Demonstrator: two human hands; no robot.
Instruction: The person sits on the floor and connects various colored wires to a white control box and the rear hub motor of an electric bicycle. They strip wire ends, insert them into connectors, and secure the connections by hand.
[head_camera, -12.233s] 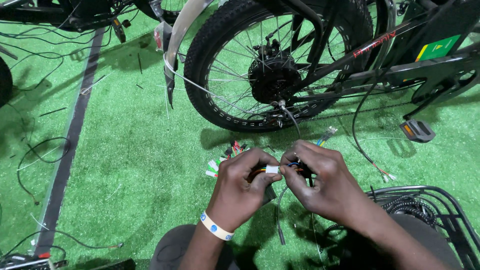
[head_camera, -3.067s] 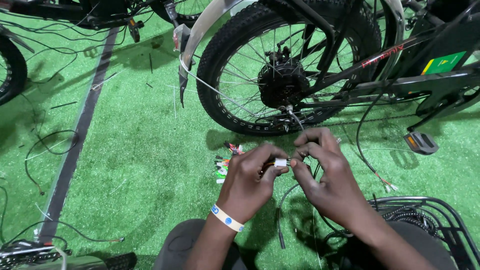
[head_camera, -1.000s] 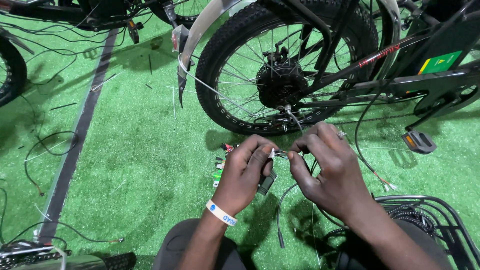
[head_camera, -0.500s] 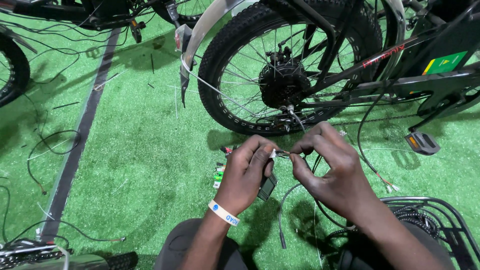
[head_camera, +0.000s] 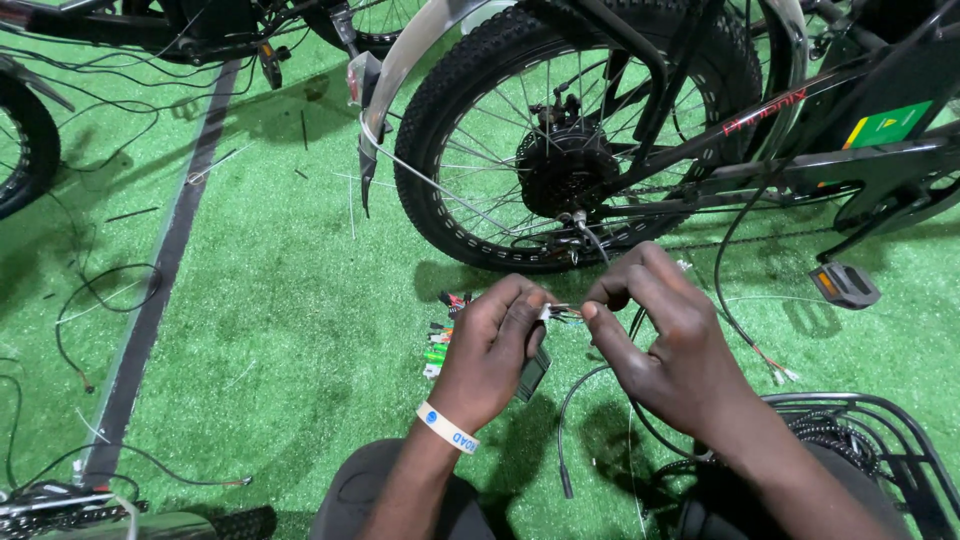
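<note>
Left hand (head_camera: 495, 345) pinching small connector (head_camera: 545, 313), right hand (head_camera: 660, 335) pinching its thin wires (head_camera: 566, 313), green turf (head_camera: 280, 300).

1. Turf (head_camera: 300, 300) under the fingers is bright green all over.
2. Wristband (head_camera: 448, 428) behind the left fingers: white with a blue dot.
3. Tyre (head_camera: 470, 60) beyond the fingertips is black and knobby, spokes silver.
4. Connectors (head_camera: 440, 335) just left of the fingers: red, green, black mix.
5. Frame sticker (head_camera: 885, 125), far right of the fingers: green with yellow.
</note>
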